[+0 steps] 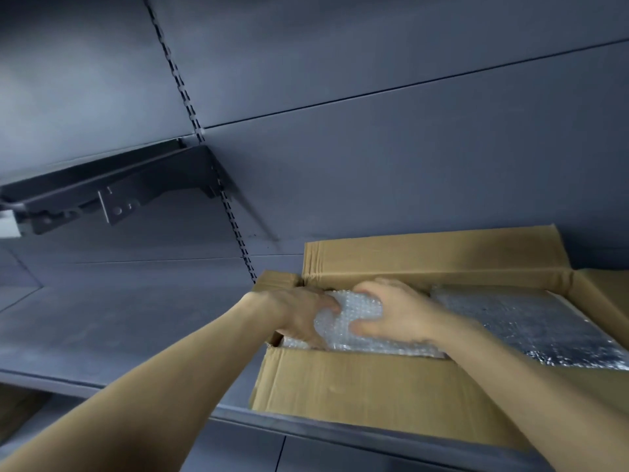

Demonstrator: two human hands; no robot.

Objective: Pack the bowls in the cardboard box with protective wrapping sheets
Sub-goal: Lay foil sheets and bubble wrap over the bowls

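Reaching over the near wall of the cardboard box (340,386), you clamped your left hand (299,313) and right hand (391,313) round a bubble-wrapped bundle (354,311), likely a bowl, at its left end, apparently seating it; next, cushioning beside the flat bubble-wrap sheet (510,321) beyond.

We count two hands, the left hand (299,315) and the right hand (394,313), both curled around one bubble-wrapped bundle (354,318) between them. Under and around them stands one cardboard box (357,386), open, with four flaps that we can make out. To the right of the right hand lies one flat bubble-wrap sheet (531,321), perhaps more than one layer; the blur hides that. Beneath the box runs one shelf (119,335), and left of the left hand hangs one bracket (115,192).
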